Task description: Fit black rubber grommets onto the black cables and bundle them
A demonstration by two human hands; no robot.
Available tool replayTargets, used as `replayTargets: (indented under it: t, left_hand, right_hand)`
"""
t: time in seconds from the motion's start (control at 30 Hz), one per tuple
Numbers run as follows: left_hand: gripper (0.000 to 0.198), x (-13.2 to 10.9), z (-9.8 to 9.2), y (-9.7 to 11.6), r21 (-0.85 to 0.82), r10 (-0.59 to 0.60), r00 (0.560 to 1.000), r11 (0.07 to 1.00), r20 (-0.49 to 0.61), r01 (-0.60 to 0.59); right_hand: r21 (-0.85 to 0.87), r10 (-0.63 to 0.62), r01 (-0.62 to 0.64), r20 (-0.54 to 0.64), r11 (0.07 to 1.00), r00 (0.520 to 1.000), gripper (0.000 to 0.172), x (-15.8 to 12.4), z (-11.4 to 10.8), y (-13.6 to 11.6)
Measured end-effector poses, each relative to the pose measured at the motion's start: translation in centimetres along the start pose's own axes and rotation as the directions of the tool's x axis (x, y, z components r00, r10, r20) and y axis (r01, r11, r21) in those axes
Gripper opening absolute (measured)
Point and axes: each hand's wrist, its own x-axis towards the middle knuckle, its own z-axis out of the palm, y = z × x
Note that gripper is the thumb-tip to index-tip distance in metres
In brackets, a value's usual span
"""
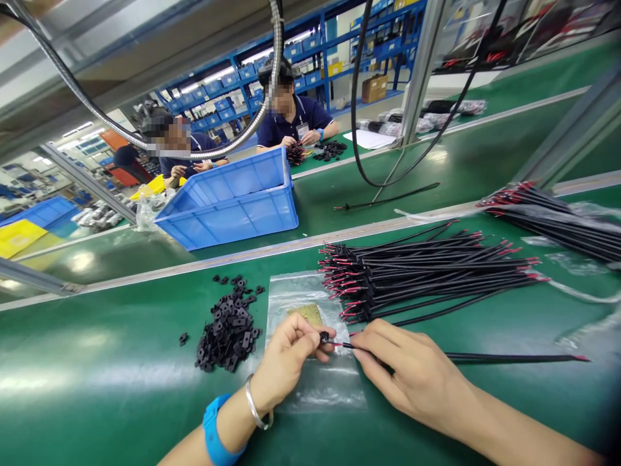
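Green table (97,362) is seen across the lower frame, a blue crate (228,207) set at upper centre-left. Black cables (427,272) are bundled at centre right; a clear bag (320,388) is laid at lower centre, black clips (228,330) heaped just left of it. Above the bag, a single cable (509,357) is pinched near its red tip by the right hand (412,372), and a small clip (323,336) at that tip is gripped in the fingertips of the left hand (286,359).
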Motion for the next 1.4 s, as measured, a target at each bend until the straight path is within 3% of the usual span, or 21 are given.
replayTargets:
  t: [0.33, 0.47, 0.73, 0.93, 1.13, 1.4]
  left_hand:
    - [0.032, -0.4, 0.1, -0.1, -0.246, -0.011, 0.999, 0.969, 0.030, 0.018]
    - [0.030, -0.4, 0.0, -0.1, -0.223, 0.007, 1.000, 0.975, 0.004, -0.005]
    - [0.026, -0.2, -0.3, -0.2, -0.185, 0.044, 0.992, 0.983, 0.118, -0.022]
    - [0.028, -0.2, -0.4, -0.5, -0.247, 0.018, 0.985, 0.969, 0.170, 0.025]
    - [0.028, -0.3, -0.6, -0.7, -0.297, -0.017, 0.989, 0.953, 0.148, 0.061]
    - [0.039, -1.1, 0.8, -0.3, -0.157, -0.063, 0.997, 0.985, 0.054, 0.071]
  right_hand:
    - [-0.052, -0.005, 0.007, 0.030, 0.999, 1.000, 0.020, -0.3, 0.1, 0.1]
    - [0.023, 0.016, -0.017, 0.034, 1.000, 0.999, 0.019, -0.3, -0.4, -0.3]
    - [0.207, 0.108, -0.157, 0.229, 0.966, 0.967, 0.022, 0.2, -1.8, -0.7]
    - [0.193, 0.091, -0.119, 0.149, 0.974, 0.985, 0.018, 0.0, -1.5, -0.3]
    - [0.077, 0.050, -0.053, 0.047, 0.996, 0.998, 0.016, -0.1, -1.0, -0.1]
    - [0.016, -0.008, 0.008, 0.025, 1.000, 1.000, 0.017, -0.4, -0.7, -1.6]
